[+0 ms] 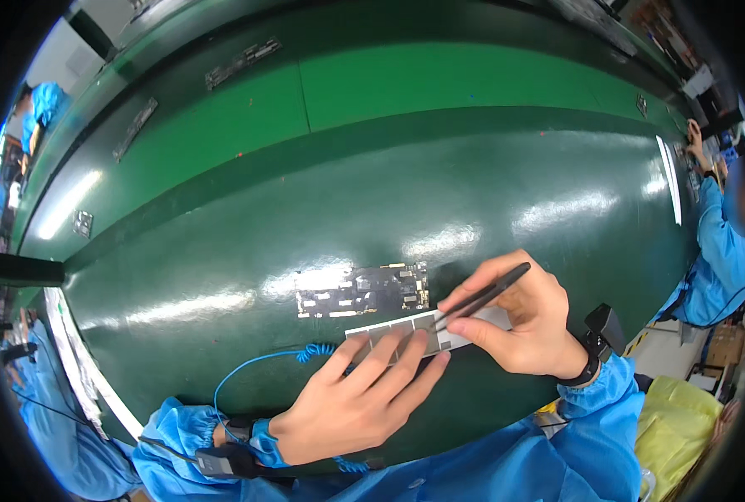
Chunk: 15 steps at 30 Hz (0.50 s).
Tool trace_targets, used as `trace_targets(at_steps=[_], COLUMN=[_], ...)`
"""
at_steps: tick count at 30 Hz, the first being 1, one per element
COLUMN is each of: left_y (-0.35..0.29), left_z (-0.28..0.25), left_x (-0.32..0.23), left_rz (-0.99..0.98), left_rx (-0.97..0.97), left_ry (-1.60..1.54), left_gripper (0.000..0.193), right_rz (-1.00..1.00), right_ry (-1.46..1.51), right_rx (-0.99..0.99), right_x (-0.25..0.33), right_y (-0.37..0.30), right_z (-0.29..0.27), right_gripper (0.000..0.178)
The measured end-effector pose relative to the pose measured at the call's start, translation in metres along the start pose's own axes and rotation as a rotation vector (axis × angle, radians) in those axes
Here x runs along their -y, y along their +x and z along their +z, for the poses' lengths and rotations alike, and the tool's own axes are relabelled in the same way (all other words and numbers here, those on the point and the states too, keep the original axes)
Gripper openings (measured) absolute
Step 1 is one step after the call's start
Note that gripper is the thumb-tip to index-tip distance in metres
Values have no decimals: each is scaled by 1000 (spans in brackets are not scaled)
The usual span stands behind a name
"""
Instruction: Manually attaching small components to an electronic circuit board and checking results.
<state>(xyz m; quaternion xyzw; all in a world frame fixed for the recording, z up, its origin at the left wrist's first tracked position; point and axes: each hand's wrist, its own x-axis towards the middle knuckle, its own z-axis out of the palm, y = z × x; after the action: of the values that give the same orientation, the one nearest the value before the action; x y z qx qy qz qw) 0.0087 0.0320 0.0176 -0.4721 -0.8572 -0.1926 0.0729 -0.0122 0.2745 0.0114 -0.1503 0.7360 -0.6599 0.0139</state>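
A blue smock (464, 468) filled the lower edge, nearest the camera, with the near edge of the green tabletop (180, 343) curving just beyond it. The tabletop stretched wide to both sides of the hands and ran back to a long far edge, past which lay a brighter green strip (389, 79). White bands bordered it at left and right, and a blue coiled cord (259, 360) looped from the left wrist across the surface beside the left hand. The sheet (378, 328), white-edged with grey rectangles in a row and one small dark square, lay at a slant on the near part of the tabletop, its right end higher, just on the near side of a dark circuit board (364, 290) with pale and gold patches. The left hand (347, 414) rested palm down, fingers slightly spread, fingertips on the sheet. The right hand (523, 326) was closed in a pinch around black tweezers (494, 289), thumb against fingers, the points angled down to the sheet near the left fingertips; whether those points gripped anything could not be told.
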Motion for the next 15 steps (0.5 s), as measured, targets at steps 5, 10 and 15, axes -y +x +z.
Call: trace_targets(at_steps=[5,10,15], left_y=[-3,-3,-2], left_z=[5,11,10], left_x=[-2,0,-1], left_rz=[-22,-4,-4], left_rx=[79,59,66], left_ry=[78,106,110], left_gripper=[55,55,56], right_rz=[97,90,111], right_ry=[46,21,45], right_rx=[118,156,189], right_x=[3,-4,-4], right_y=[2,6,5], right_z=[-17,-24,-24], right_gripper=[35,33,27])
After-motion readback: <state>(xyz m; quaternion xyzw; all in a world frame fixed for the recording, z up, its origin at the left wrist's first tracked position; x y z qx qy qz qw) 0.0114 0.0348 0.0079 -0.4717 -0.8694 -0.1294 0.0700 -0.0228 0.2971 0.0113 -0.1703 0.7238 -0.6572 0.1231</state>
